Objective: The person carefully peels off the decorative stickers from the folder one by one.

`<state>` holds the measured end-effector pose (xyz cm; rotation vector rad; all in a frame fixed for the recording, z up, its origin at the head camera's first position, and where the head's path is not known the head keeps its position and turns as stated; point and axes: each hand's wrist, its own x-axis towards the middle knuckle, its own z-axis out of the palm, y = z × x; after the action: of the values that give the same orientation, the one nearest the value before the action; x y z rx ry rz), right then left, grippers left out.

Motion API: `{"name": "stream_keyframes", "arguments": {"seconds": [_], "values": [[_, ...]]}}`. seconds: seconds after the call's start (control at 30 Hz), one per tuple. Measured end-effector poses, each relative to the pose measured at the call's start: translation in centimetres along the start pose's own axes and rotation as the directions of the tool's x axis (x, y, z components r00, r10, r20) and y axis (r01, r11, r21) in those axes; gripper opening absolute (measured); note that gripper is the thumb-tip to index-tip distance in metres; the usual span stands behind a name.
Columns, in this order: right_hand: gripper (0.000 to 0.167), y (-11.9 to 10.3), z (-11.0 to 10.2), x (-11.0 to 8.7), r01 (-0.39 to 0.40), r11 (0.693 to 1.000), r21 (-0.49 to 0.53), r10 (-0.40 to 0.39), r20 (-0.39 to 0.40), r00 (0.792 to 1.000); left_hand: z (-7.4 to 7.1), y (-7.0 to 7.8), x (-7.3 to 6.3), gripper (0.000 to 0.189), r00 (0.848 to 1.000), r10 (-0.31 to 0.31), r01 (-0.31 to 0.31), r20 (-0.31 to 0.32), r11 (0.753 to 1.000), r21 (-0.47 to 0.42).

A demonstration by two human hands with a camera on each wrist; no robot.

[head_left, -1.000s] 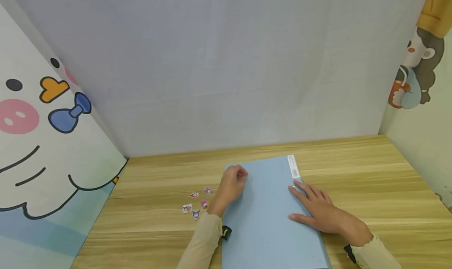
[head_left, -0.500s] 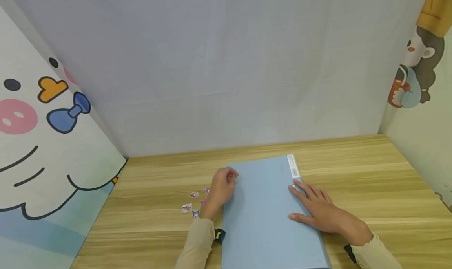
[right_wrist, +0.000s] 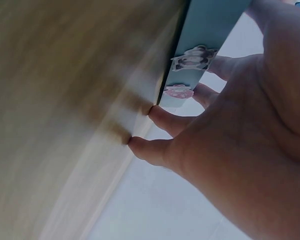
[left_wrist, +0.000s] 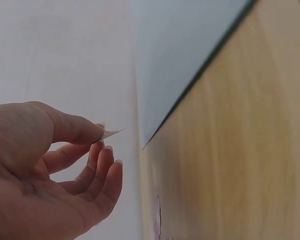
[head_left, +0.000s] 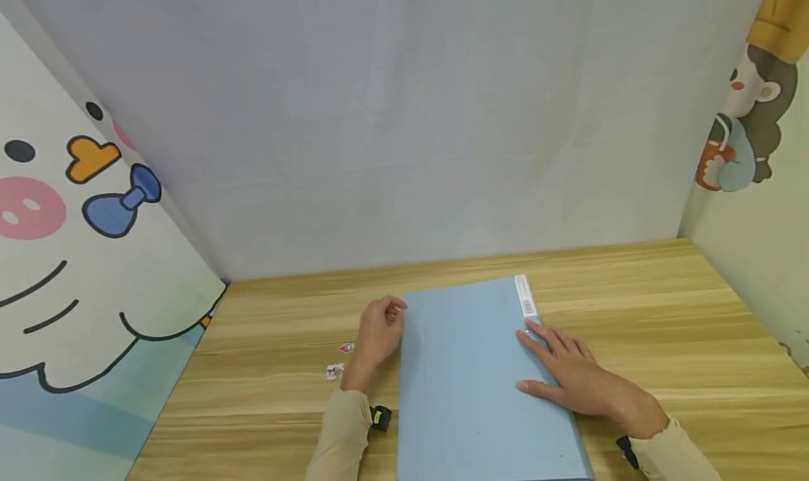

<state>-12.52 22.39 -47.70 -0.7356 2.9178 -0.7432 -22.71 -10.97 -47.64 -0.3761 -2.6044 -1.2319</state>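
A light blue folder (head_left: pixel 480 383) lies on the wooden table. My left hand (head_left: pixel 379 330) is just off its upper left edge, and in the left wrist view thumb and finger pinch a small thin sticker (left_wrist: pixel 112 133), seen edge-on. Two stickers, one pinkish (head_left: pixel 346 347) and one whitish (head_left: pixel 335 371), lie on the table left of that hand. My right hand (head_left: pixel 571 372) rests with spread fingers over the folder's right edge. From the right wrist, a grey-white sticker (right_wrist: pixel 194 58) and a pink sticker (right_wrist: pixel 179 91) show on the folder's spine.
A white barcode label (head_left: pixel 524 295) is at the folder's upper right corner. Behind the table (head_left: pixel 663 312) hangs a pale cloth backdrop (head_left: pixel 404 130). Printed cartoon panels stand at the left and right sides.
My left hand has moved left, from above the folder's upper left part to just beyond its edge. It now covers several table stickers seen before. My right hand stays in place.
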Motion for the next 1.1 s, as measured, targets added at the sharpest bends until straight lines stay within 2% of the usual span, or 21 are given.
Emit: {"name": "stream_keyframes", "arguments": {"seconds": [0.2,0.33,0.5,0.67,0.77,0.97,1.1], "values": [[0.076,0.0,0.0,0.1,0.001,1.0,-0.004,-0.001,0.002,1.0,-1.2,-1.2,0.1,0.015,0.999,-0.033,0.033,-0.002,0.999,0.021],[0.076,0.0,0.1,0.1,0.002,1.0,-0.003,-0.002,0.003,1.0,-2.1,-1.5,0.0,0.02,0.996,-0.086,0.085,0.019,0.996,0.015],[0.076,-0.1,-0.1,0.1,0.007,1.0,0.003,-0.007,0.004,1.0,-2.8,-1.7,-0.1,0.016,0.982,-0.182,0.181,0.05,0.983,0.027],[0.076,-0.2,-0.2,0.0,0.001,1.0,0.005,-0.001,0.004,1.0,-2.8,-1.9,-0.1,0.013,0.967,-0.248,0.244,0.063,0.967,0.075],[0.077,-0.1,-0.2,0.0,0.003,1.0,0.003,-0.003,0.001,1.0,-2.8,-2.0,0.0,0.018,0.962,-0.263,0.255,0.074,0.962,0.101],[0.076,-0.1,-0.1,0.0,0.013,1.0,0.003,-0.013,-0.009,1.0,-2.7,-1.8,-0.2,0.021,0.963,-0.252,0.238,0.095,0.961,0.143],[0.076,-0.1,-0.1,0.0,0.014,1.0,0.002,-0.014,-0.014,1.0,-2.7,-1.5,-0.3,0.014,0.951,-0.293,0.275,0.096,0.947,0.167]]}}
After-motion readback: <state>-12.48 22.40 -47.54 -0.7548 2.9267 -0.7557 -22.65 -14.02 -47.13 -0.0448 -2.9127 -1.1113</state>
